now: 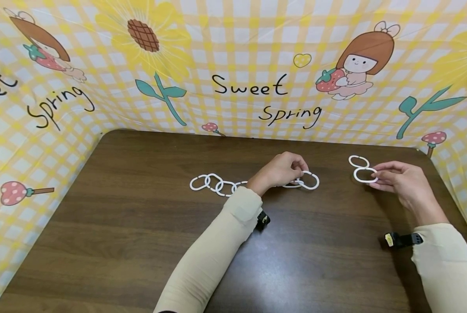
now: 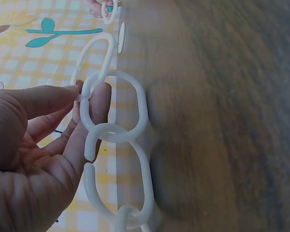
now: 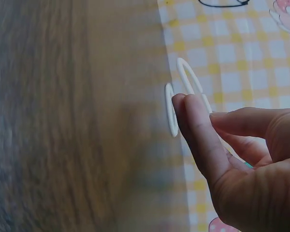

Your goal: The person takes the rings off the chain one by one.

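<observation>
A chain of several white plastic links [image 1: 233, 188] stretches across the table's far half. My left hand [image 1: 281, 170] pinches it near its right end between thumb and fingers, and the end link [image 1: 318, 181] sticks out past the fingertips. In the left wrist view the joined links [image 2: 146, 108] hang in line beside the palm; small gaps show in some of them. Farther right, my right hand [image 1: 403, 180] holds a single white link [image 1: 365, 181] between thumb and fingers. Just behind it another loose link [image 1: 358, 156] lies on the table.
The dark brown wooden table [image 1: 120, 239] is bordered by a yellow checked cloth [image 1: 249, 52] at the back and sides. Each wrist wears a strap with a small black device [image 1: 403, 240]. Both forearms reach in from the front.
</observation>
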### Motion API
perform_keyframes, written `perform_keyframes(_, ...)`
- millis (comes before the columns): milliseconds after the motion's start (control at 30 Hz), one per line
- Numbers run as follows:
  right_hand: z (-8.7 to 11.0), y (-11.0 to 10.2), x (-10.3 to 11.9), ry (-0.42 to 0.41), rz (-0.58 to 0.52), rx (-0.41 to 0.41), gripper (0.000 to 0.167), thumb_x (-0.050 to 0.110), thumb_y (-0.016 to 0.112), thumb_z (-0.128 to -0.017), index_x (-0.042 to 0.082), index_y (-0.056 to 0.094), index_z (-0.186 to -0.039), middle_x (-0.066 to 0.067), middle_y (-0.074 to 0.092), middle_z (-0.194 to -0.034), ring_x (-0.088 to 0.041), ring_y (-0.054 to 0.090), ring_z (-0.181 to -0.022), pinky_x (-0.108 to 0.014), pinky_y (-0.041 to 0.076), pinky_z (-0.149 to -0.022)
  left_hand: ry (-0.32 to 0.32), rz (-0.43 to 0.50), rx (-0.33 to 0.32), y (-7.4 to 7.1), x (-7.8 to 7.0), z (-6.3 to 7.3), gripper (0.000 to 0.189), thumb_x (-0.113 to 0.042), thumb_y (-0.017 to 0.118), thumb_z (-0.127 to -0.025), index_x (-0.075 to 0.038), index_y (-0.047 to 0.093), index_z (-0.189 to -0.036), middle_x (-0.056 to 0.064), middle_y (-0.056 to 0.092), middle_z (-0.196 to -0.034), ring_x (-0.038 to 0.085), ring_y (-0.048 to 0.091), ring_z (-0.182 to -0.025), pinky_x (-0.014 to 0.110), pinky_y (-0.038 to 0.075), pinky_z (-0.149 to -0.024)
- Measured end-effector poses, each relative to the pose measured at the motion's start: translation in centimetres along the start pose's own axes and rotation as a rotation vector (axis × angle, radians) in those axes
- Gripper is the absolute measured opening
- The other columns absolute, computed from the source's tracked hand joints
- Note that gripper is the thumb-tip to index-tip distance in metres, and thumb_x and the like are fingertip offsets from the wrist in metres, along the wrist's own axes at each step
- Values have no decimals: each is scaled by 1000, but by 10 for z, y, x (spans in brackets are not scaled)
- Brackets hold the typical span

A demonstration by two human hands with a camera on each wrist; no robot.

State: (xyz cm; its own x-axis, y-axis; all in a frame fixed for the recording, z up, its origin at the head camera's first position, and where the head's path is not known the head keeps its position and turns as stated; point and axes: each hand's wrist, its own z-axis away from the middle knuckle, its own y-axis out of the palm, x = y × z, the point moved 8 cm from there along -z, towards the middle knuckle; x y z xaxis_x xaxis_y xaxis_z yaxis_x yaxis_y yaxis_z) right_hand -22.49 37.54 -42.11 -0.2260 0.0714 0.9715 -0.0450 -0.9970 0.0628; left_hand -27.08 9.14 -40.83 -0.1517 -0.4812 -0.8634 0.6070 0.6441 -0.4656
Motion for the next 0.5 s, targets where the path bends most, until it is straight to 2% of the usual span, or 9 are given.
perform_keyframes(100,-2,-5,-4,13,-23,-10,34,-11,54,-101,9,78,-90,-2,74,-82,-13,77,-74,-27,63,-69,-2,9,2,1,-1,0,19,-6,57,-105,1,71,-116,16,71,-99,18,65,-75,19,48,-61)
perform_keyframes(233,-4,-12,-6,21,-55,-20,36,-12,54,-101,9,79,-88,-2,74,-82,-12,77,-75,-27,63,-69,-3,16,1,1,-1,0,20,-5,57,-105,1,71,-116,15,70,-98,17,64,-75,19,48,-61)
perform_keyframes(400,-6,-20,-8,58,-49,-71,38,-12,54,-101,11,80,-85,0,74,-81,-12,77,-72,-26,63,-68,-9,12,-10,0,1,-1,19,-4,57,-104,0,72,-115,6,66,-87,15,62,-72,18,48,-61)
perform_keyframes(500,-8,-25,-9,76,-33,-96,41,-12,53,-101,12,80,-83,1,74,-79,-12,77,-69,-26,63,-67,-7,11,-13,0,2,-1,19,-5,57,-104,0,72,-114,6,66,-87,15,62,-72,19,48,-62)
